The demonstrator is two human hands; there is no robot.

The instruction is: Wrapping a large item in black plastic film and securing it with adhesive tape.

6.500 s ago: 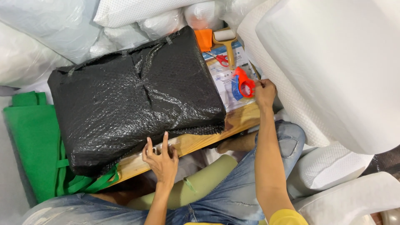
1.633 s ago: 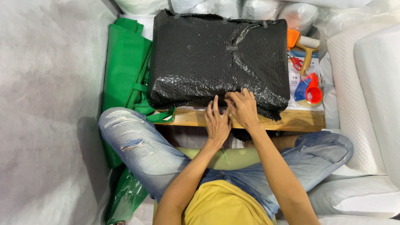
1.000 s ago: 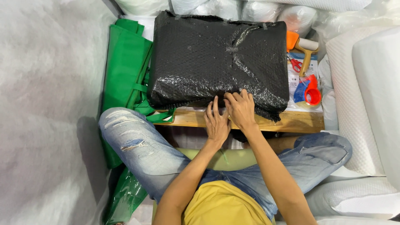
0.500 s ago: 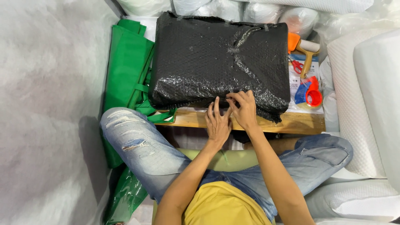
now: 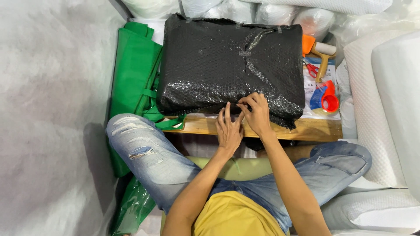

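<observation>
Both hands on the near edge of the black bubble-wrapped bundle (image 5: 227, 61) sitting on the low wooden table (image 5: 306, 130) — left hand (image 5: 228, 130) flat, fingers spread, right hand (image 5: 257, 112) pinching the wrap.

left hand (image 5: 229, 129): flat, fingers spread, palm down | right hand (image 5: 257, 112): fingers curled, pinching, beside left

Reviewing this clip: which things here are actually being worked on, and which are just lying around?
In hand:
- black bubble-wrapped parcel, on the wooden board
- left hand and right hand, both at the parcel's near edge

Lying about:
- green bag, left of the parcel
- red tape dispenser
- red-handled scissors
- wooden-handled roller
- white foam rolls, on the right
</observation>
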